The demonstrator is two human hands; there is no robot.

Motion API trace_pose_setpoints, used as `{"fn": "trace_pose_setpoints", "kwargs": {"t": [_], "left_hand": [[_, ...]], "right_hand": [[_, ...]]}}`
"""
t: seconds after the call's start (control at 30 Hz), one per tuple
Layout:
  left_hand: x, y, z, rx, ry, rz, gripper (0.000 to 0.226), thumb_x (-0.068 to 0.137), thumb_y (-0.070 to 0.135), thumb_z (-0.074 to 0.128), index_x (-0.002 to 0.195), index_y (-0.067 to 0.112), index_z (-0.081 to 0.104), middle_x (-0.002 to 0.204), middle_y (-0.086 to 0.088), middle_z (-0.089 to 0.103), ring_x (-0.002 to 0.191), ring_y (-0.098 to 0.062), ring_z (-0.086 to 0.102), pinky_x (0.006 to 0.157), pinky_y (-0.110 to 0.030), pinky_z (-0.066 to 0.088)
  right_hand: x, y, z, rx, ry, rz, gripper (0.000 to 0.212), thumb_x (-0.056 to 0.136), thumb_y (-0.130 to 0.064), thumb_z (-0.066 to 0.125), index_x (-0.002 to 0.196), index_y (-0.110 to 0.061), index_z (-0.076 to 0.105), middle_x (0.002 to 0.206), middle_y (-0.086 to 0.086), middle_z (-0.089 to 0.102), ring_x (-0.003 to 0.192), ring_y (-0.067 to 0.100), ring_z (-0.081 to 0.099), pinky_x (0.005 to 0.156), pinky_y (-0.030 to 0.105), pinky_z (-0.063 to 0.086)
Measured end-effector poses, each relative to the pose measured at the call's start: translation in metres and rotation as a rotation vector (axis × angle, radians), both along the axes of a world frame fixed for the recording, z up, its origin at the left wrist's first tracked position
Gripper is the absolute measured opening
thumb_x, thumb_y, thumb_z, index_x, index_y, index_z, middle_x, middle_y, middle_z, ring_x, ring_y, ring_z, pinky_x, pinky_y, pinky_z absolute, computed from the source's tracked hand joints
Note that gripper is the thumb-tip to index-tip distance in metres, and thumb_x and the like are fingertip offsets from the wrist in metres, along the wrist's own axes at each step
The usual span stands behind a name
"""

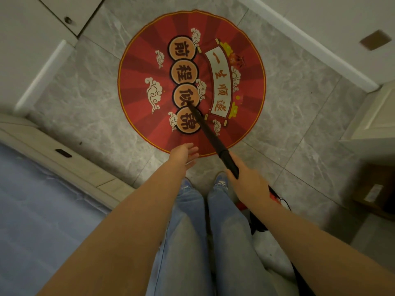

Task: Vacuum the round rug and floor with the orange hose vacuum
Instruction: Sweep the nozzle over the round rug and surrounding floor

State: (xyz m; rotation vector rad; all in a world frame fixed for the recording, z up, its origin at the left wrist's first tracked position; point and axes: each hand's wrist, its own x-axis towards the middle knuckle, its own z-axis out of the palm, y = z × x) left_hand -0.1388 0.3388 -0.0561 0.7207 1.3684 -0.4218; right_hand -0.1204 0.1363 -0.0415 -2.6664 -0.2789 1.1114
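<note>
Centre frame: right hand [248, 184] clamped on black wand [210, 135], tip on round rug [149, 86].
Left hand [184, 153] fingers apart, empty; a hard push could bunch the rug.

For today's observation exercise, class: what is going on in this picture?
A person stands at the near edge of a round red rug on a grey tiled floor. The right hand grips a black wand, its tip on the rug near the middle. The left hand is open and empty, hovering above the rug's near edge.

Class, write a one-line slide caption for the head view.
Right hand guides black vacuum wand across round red rug; left hand open.
</note>
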Motion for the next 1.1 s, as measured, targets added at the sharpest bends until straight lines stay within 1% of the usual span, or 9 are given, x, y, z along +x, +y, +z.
{"fn": "trace_pose_setpoints", "kwargs": {"t": [0.1,0.23,0.33,0.53,0.67,0.8,0.87,1.0,1.1], "left_hand": [[0.001,0.002,-0.002,0.001,0.004,-0.001,0.033,0.102,0.019,0.04,0.13,0.011,0.055,0.128,-0.007,0.065,0.099,-0.019,0.061,0.089,-0.034,0.05],[0.001,0.002,-0.003,0.006,0.007,0.0,0.034,0.102,0.02,0.037,0.13,0.011,0.055,0.129,-0.007,0.064,0.101,-0.021,0.062,0.088,-0.034,0.05],[0.0,0.003,-0.003,0.013,0.008,0.0,0.034,0.102,0.02,0.037,0.131,0.011,0.054,0.129,-0.007,0.064,0.105,-0.021,0.062,0.093,-0.036,0.049],[-0.007,0.009,-0.006,0.012,-0.002,0.011,0.035,0.102,0.018,0.037,0.132,0.011,0.054,0.129,-0.007,0.064,0.102,-0.019,0.06,0.099,-0.037,0.047],[-0.014,0.016,-0.012,0.053,-0.006,0.118,0.033,0.101,0.014,0.039,0.129,0.01,0.056,0.113,-0.006,0.066,0.098,-0.022,0.062,0.099,-0.04,0.049],[-0.027,0.032,-0.022,0.109,-0.026,0.278,0.036,0.1,0.01,0.032,0.125,0.01,0.057,0.107,-0.004,0.069,0.094,-0.021,0.066,0.091,-0.038,0.053],[-0.038,0.04,-0.026,0.092,-0.015,0.291,0.036,0.101,0.011,0.031,0.126,0.01,0.057,0.101,-0.002,0.07,0.091,-0.019,0.066,0.087,-0.035,0.053],[-0.057,0.047,-0.031,0.028,0.016,0.277,0.034,0.1,0.012,0.038,0.129,0.01,0.055,0.114,-0.005,0.067,0.092,-0.019,0.065,0.093,-0.036,0.051],[-0.064,0.049,-0.033,0.022,0.018,0.278,0.035,0.1,0.011,0.038,0.131,0.009,0.054,0.113,-0.005,0.065,0.086,-0.016,0.064,0.093,-0.037,0.051]], "right_hand": [[-0.001,0.011,0.001,-0.033,0.032,0.012,0.065,0.098,-0.052,0.046,0.156,-0.042,0.017,0.092,0.015,0.067,0.076,0.034,0.065,0.067,0.046,0.057],[0.034,0.058,-0.008,-0.05,0.092,0.042,0.065,0.098,-0.036,0.054,0.153,-0.019,0.026,0.121,0.019,0.061,0.103,0.039,0.064,0.079,0.045,0.054],[0.047,0.072,-0.013,0.02,0.115,0.007,0.065,0.097,-0.032,0.056,0.154,-0.017,0.027,0.128,0.02,0.06,0.107,0.039,0.063,0.088,0.049,0.055],[0.031,0.059,-0.005,0.106,0.049,0.087,0.069,0.099,-0.037,0.054,0.158,-0.033,0.019,0.105,0.017,0.065,0.083,0.033,0.064,0.069,0.044,0.055],[0.036,0.096,-0.016,0.109,0.033,0.239,0.067,0.1,-0.04,0.054,0.157,-0.04,0.02,0.11,0.02,0.064,0.097,0.038,0.062,0.077,0.043,0.05],[0.032,0.118,-0.037,0.07,0.038,0.301,0.064,0.1,-0.043,0.051,0.155,-0.048,0.02,0.114,0.019,0.064,0.104,0.041,0.06,0.081,0.045,0.05],[0.024,0.112,-0.046,0.075,0.085,0.272,0.064,0.099,-0.042,0.052,0.155,-0.047,0.021,0.112,0.019,0.064,0.099,0.039,0.061,0.08,0.046,0.052],[-0.008,0.075,-0.041,0.07,0.177,0.197,0.063,0.098,-0.044,0.05,0.154,-0.046,0.022,0.1,0.016,0.066,0.083,0.036,0.065,0.073,0.05,0.057],[-0.024,0.065,-0.034,0.051,0.18,0.211,0.063,0.099,-0.047,0.048,0.154,-0.05,0.018,0.088,0.014,0.066,0.072,0.035,0.063,0.065,0.048,0.056]]}}
